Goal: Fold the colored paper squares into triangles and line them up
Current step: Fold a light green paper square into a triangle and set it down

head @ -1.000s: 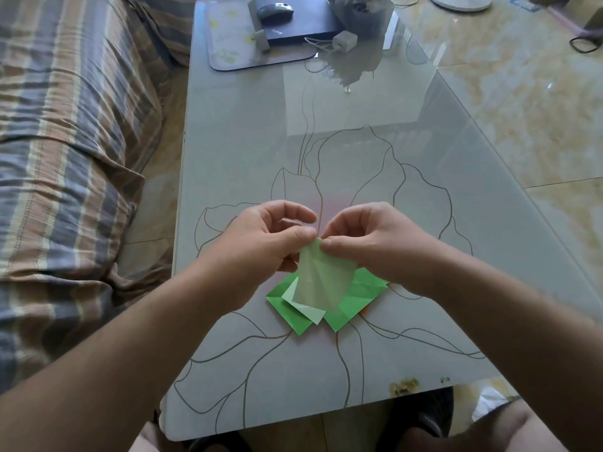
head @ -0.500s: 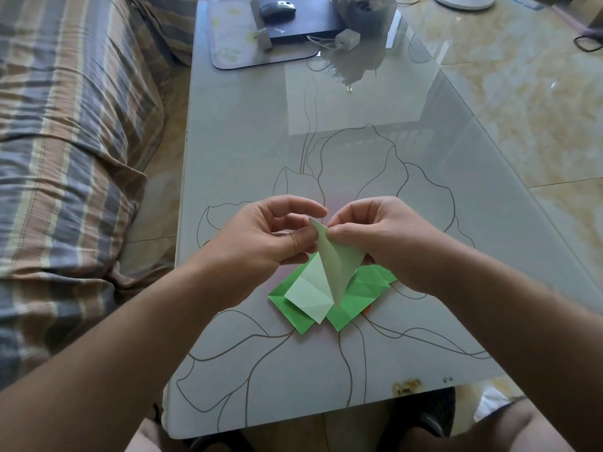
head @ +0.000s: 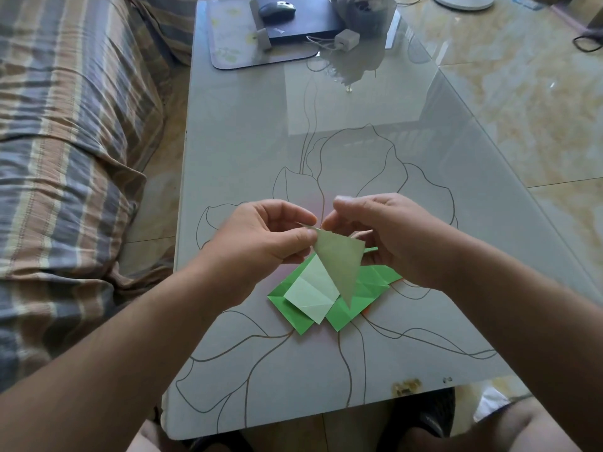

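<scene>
I hold a pale green paper (head: 339,259) above the glass table (head: 248,141), folded over so it hangs as a triangle pointing down. My left hand (head: 270,236) pinches its top corner between thumb and forefinger. My right hand (head: 388,236) curls its fingers at the paper's right corner, the forefinger lifted. Under the hands lies a loose stack: another pale green sheet (head: 310,291) on top of bright green sheets (head: 365,288), with an orange sliver (head: 366,309) peeking out at the stack's right edge.
A striped sofa cover (head: 65,151) runs along the table's left side. At the far end stand a dark laptop (head: 310,21) with a mouse (head: 277,8), a floral mat (head: 235,37) and a white charger (head: 346,39). Tiled floor (head: 522,109) lies to the right.
The held paper has swung from a flat hanging sheet into a folded triangle. My right hand has slid off the top corner to the right; my left hand keeps its pinch.
</scene>
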Demonstrator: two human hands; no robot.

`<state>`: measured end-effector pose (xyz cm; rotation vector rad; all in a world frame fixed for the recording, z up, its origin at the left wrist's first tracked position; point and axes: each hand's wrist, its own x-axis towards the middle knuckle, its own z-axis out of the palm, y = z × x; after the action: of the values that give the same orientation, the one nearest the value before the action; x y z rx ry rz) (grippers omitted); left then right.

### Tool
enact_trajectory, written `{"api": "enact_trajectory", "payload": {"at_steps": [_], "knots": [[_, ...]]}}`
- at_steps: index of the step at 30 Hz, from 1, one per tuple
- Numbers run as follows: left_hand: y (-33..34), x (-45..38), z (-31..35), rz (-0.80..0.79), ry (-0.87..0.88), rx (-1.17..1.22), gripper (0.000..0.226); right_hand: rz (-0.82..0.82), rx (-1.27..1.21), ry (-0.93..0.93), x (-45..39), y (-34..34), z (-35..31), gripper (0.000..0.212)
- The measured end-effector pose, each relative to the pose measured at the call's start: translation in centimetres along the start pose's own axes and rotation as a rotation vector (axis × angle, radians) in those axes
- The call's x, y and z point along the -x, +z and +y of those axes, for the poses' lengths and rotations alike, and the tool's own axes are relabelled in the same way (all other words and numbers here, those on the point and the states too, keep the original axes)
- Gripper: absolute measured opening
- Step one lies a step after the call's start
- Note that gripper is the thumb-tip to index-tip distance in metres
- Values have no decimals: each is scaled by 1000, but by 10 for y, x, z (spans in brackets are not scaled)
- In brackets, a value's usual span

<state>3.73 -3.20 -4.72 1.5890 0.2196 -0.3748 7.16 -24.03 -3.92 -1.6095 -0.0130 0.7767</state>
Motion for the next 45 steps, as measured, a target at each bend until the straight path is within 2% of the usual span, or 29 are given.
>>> {"api": "enact_trajectory", "payload": {"at_steps": [3, 9, 12, 15, 18, 20, 25, 32, 38, 42, 45], "knots": [[1, 0, -1, 36, 14, -46, 12, -9, 106, -38, 1, -1, 2, 10], [1, -1, 0, 71, 12, -31, 13, 62, 175, -43, -2, -2, 7, 5], [3, -1, -1, 74, -16, 53, 25, 90, 132, -70, -2, 2, 9, 4], [8, 0, -3, 29, -66, 176, 31, 195, 38, -125, -4, 8, 11, 4], [12, 2, -5, 12, -86, 253, 28, 255, -108, -140, -6, 13, 13, 7], [13, 1, -6, 49, -78, 286, 22, 220, -180, -116, -7, 14, 12, 10], [6, -5, -11, 130, -42, 165, 12, 100, -107, -17, -4, 11, 6, 29], [8, 3, -11, 83, 160, -108, 14, 213, -27, -90, -6, 7, 7, 5], [7, 2, -13, 87, 216, -142, 15, 230, -63, -168, -6, 5, 8, 3], [10, 5, -9, 47, 168, -122, 9, 232, -79, -237, -6, 7, 10, 21], [10, 7, -7, 23, 130, -117, 13, 216, -16, -279, -4, 8, 9, 33]]}}
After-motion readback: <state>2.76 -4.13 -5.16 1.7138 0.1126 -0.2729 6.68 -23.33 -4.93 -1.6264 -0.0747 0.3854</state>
